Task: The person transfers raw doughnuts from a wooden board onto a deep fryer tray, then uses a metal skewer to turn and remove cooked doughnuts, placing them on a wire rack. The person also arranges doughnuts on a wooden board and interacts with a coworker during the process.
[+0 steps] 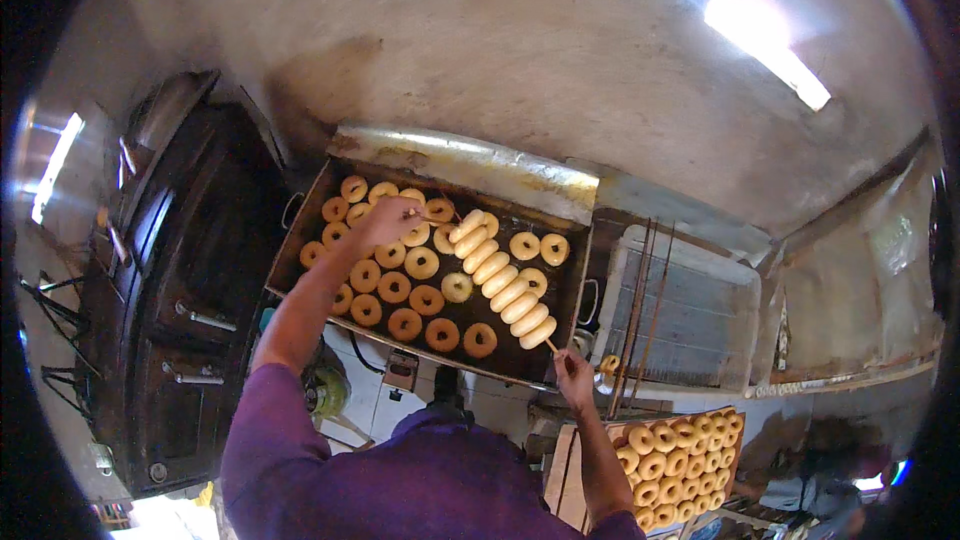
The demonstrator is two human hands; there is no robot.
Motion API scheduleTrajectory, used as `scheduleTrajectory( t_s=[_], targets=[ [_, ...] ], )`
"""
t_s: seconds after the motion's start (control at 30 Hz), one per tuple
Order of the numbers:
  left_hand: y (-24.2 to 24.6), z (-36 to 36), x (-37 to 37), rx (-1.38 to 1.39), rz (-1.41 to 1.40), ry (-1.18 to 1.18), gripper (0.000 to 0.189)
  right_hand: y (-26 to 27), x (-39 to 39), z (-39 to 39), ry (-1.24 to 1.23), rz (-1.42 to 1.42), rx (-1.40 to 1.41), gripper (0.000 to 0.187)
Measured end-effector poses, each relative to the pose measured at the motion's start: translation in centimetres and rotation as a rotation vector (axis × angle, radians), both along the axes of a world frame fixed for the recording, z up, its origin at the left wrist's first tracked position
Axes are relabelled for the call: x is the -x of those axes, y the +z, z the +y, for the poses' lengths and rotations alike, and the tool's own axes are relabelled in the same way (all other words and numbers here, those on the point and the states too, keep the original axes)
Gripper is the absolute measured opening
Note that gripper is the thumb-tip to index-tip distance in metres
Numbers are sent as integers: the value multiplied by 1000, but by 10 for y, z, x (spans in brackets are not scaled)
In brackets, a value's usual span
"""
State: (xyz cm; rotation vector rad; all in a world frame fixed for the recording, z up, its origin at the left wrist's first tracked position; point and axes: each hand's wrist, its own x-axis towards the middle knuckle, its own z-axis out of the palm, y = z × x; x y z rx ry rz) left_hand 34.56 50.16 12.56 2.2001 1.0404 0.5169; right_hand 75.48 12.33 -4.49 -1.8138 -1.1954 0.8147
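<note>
My right hand point(574, 376) grips the lower end of a thin stick point(553, 346). A row of pale ring doughnuts point(498, 279) is lined up along that stick, slanting over a wide metal frying pan point(581, 292). In the pan's dark oil lie several golden ring doughnuts point(405, 324), browner near the front edge. My left hand point(397, 217) is above the pan's left half, fingers closed on a thin stick point(441, 223) that reaches the row's upper end. Whether both hands hold one stick or two, I cannot tell. Oil under the row is partly hidden.
A rack tray point(675, 300) stands right of the pan, with long thin rods point(651, 315) leaning across it and one doughnut point(609, 364) at its corner. Below right, a board point(562, 476) holds rows of doughnuts point(675, 465). A dark oven-like cabinet point(187, 360) is at left.
</note>
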Motion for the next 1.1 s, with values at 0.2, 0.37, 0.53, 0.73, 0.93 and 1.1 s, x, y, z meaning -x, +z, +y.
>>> scheduleTrajectory(
  t_s=[0.2, 0.37, 0.53, 0.73, 0.93, 1.1],
  targets=[
    [-112, -7, -8, 34, 151, 60, 18, 22, 14, 12, 16, -389, 144, 23],
    [-159, 1, -20, 22, 228, 139, 17, 48, 14, -9, 84, -708, 427, 26],
    [-167, 56, -18, 41, 373, 78, 22, -12, 2, -23, -44, -315, 320, 30],
    [-114, 94, 43, 204, 101, 131, 30, -17, 27, 21, -56, -271, 57, 26],
    [43, 59, 53, -66, 55, -36, 21, 15, 29, 28, -15, -32, -118, 20],
    [22, 13, 36, 93, 85, -5, 19, 16, 17, 4, -20, 188, 2, 17]
  ],
)
